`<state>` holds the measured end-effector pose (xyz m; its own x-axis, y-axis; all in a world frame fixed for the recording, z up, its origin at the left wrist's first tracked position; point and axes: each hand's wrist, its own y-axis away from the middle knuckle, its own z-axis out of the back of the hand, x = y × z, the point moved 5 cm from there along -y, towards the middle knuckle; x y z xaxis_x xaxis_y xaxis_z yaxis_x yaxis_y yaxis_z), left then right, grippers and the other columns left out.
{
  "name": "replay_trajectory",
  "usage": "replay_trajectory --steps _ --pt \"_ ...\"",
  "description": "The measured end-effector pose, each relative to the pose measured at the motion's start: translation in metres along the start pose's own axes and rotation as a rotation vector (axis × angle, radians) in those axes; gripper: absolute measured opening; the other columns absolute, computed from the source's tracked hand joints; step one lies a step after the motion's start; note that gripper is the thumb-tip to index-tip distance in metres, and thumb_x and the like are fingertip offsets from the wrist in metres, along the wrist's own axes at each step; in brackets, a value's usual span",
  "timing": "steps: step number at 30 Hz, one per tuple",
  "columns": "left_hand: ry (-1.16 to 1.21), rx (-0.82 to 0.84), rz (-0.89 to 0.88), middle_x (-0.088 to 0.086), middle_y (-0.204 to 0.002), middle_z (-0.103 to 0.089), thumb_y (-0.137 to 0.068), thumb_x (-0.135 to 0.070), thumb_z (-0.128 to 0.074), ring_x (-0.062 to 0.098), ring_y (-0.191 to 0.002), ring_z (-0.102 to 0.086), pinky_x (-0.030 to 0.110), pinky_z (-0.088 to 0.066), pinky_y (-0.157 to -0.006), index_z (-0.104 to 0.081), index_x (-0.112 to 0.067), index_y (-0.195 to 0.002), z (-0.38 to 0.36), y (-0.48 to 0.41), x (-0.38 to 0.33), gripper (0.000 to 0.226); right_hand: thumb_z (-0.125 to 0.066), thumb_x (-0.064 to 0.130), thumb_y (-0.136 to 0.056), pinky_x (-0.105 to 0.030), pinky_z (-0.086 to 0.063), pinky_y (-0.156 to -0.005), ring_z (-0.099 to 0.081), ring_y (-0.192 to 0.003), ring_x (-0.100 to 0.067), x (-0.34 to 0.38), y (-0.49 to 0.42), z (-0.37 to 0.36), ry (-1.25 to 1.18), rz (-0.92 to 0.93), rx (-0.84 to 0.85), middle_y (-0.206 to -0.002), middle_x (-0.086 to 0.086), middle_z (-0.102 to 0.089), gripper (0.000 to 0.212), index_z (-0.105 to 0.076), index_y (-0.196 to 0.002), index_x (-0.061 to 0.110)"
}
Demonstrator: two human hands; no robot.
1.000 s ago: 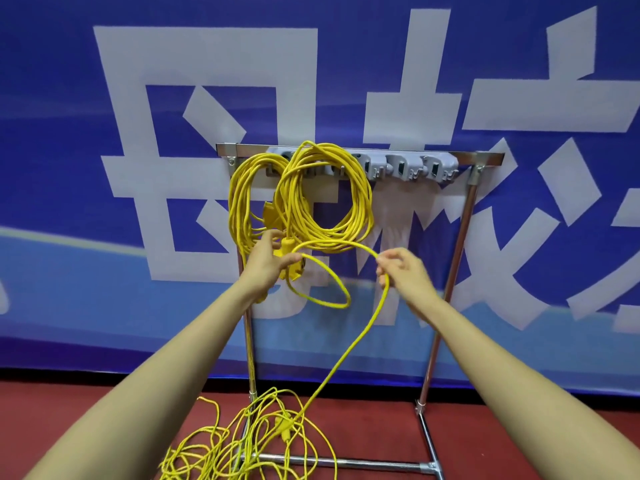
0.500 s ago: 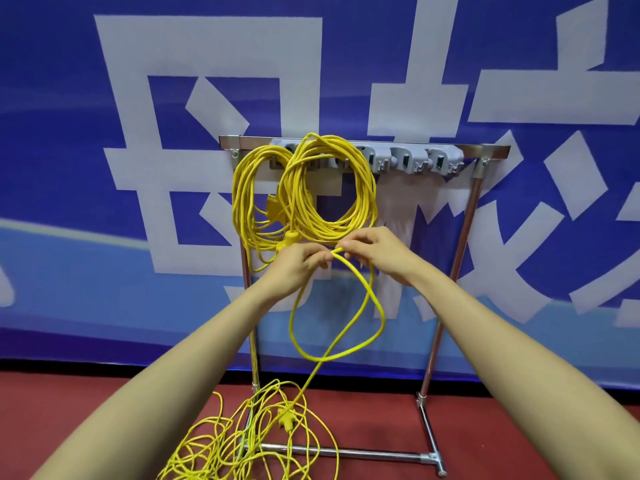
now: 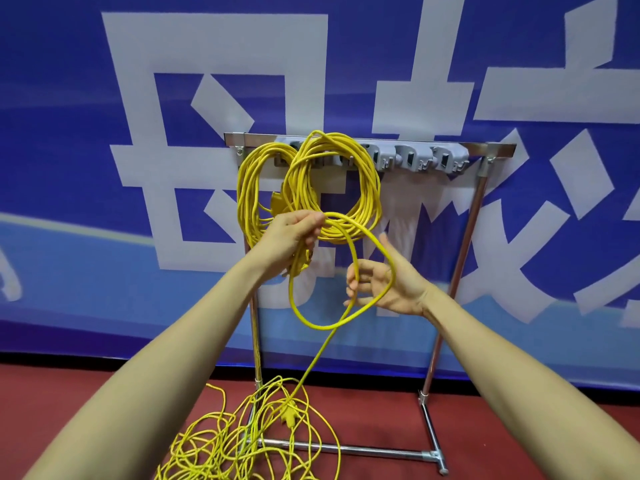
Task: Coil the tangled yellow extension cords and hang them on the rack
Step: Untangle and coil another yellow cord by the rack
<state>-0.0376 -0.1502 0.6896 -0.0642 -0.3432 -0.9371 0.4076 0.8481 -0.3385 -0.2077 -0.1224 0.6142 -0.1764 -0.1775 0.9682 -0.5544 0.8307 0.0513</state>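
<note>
Head view: a person's left hand pinches the top of a fresh loop of thin yellow extension cord between thumb and curled fingers. It sits just in front of two yellow coils already hung on the chrome tube rack. The right hand is lower and to the right, palm toward the camera, its fingers loosely curled and gripping nothing. The loop's right side drapes across that palm.

From the loop the cord's free length drops down and left to a tangled yellow heap on the red floor, well below both hands, with a yellow plug lying in it. The next length to gather therefore seems to lie beneath the right hand, the nearer of the two, and it runs close to vertical. Free grey plastic hooks sit to the right of the hung coils.

The left hand hides how many turns it holds. The bottom edge cuts off the heap, and it is impossible to tell whether it is one cord or several.
</note>
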Motion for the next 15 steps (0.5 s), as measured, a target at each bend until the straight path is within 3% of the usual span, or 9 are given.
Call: replay_trajectory --steps 2,6,9,12,15 --pt "0.006 0.028 -0.01 -0.005 -0.067 -0.051 -0.1 -0.022 -0.05 0.005 -0.058 -0.044 0.016 -0.036 -0.054 -0.064 -0.012 -0.086 0.003 -0.001 -0.005 0.023 -0.063 0.064 -0.074 -0.045 -0.047 -0.094 -0.062 -0.089 -0.028 -0.007 -0.004 -0.003 0.081 -0.016 -0.001 -0.087 -0.013 -0.064 0.06 -0.067 -0.086 0.005" --pt "-0.048 0.049 -0.038 -0.004 -0.067 -0.053 -0.1 -0.023 -0.05 0.006 -0.06 -0.045 0.014 -0.038 -0.051 -0.066 -0.013 -0.084 0.009 0.002 -0.011 0.024 -0.049 0.046 -0.091 -0.048 -0.034 -0.108 -0.056 -0.113 -0.033 -0.031 -0.009 -0.004 0.164 -0.088 -0.002 -0.099 -0.011 -0.066 0.036 -0.064 -0.091 0.013" --pt "0.002 0.038 -0.038 -0.001 -0.069 -0.052 -0.1 -0.023 -0.05 0.007 -0.06 -0.044 0.014 -0.038 -0.053 -0.067 -0.013 -0.085 0.014 0.003 -0.007 0.024 -0.05 0.04 -0.09 -0.048 -0.038 -0.108 -0.061 -0.102 -0.024 -0.047 -0.012 -0.005 0.131 -0.137 -0.018 -0.093 -0.006 -0.067 0.032 -0.065 -0.094 0.012" --pt "-0.031 0.034 -0.017 -0.001 -0.07 -0.052 -0.099 -0.024 -0.051 0.007 -0.059 -0.045 0.015 -0.04 -0.052 -0.067 -0.01 -0.087 0.023 0.005 -0.003 0.024 -0.053 0.037 -0.089 -0.038 -0.05 -0.091 -0.062 -0.084 -0.018 -0.046 -0.012 0.001 0.218 -0.105 -0.129 -0.085 -0.006 -0.063 0.03 -0.065 -0.086 0.009" --pt "-0.25 0.032 0.032 -0.002 -0.074 -0.06 -0.1 -0.026 -0.05 0.004 -0.061 -0.052 0.015 -0.043 -0.056 -0.066 -0.006 -0.093 0.042 0.012 0.01 0.027 -0.053 0.033 -0.094 -0.019 -0.044 -0.061 -0.048 -0.063 -0.012 -0.02 -0.005 0.028 0.445 0.052 -0.465 -0.068 -0.001 -0.052 0.029 -0.064 -0.078 0.012"
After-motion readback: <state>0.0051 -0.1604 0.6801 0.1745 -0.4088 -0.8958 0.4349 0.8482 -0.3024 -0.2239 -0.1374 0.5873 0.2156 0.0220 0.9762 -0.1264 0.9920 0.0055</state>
